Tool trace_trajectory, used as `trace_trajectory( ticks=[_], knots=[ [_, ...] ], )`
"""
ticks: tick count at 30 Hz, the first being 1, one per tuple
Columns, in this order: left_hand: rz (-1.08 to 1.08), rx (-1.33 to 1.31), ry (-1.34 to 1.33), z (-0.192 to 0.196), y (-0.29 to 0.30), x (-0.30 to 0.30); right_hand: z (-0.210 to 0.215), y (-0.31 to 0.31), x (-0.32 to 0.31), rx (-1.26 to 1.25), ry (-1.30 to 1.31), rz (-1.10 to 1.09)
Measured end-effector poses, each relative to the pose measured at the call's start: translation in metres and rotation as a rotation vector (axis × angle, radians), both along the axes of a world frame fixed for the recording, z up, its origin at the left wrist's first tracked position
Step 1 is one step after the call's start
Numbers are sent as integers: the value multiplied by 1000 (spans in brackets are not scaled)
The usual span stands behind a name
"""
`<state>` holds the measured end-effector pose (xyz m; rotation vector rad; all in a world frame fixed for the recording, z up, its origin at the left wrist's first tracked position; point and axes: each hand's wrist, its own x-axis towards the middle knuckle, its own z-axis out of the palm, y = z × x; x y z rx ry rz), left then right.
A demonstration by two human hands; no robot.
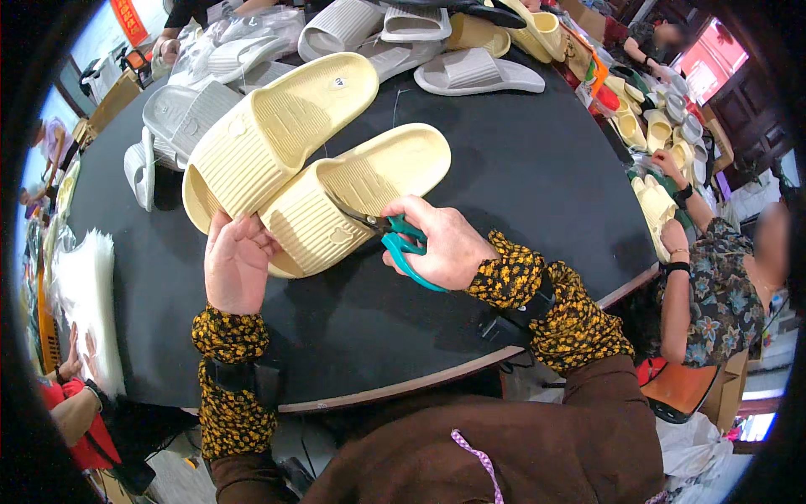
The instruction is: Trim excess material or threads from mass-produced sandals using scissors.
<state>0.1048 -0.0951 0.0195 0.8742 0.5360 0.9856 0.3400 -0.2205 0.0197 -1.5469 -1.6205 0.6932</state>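
1. My right hand sits centre-right of the frame, fingers closed through the green handles of the scissors. Blades point up-left, toward the frame centre.
2. The near slipper, pale yellow, lies just left of that hand. Its long axis runs from lower left to upper right, strap end low and left, heel end up by the frame centre.
3. Scissor tips touch the strap edge of the near slipper, approx. where the strap meets the footbed. Can't tell if the blades are parted or shut; too small and dark.
4. My left hand is lower left of centre, fingers curled up against the strap end of the near slipper, steadying it. It holds nothing else.
5. So the slipper lies between both hands: left hand at its low end, right hand at its side w/ the scissors. Right hand is the nearer one to the strap edge.
6. A second slipper, same colour, lies touching the first, above and left of it, roughly parallel.
7. Both rest on the black tabletop. A heap of white slippers sits along the top of the frame, well apart from my hands.
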Motion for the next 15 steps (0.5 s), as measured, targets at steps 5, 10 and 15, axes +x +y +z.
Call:
trace_trajectory(
  ticks=[5, 10, 15],
  knots=[
    [7, 54, 26, 1, -2, 3, 0, -1, 1, -11, 7, 8],
    [-35, 87, 27, -5, 5, -4, 0, 0, 0, 23, 33, 29],
    [12, 46, 23, 2, -2, 3, 1, -1, 0, 42, 4, 35]
  ],
)
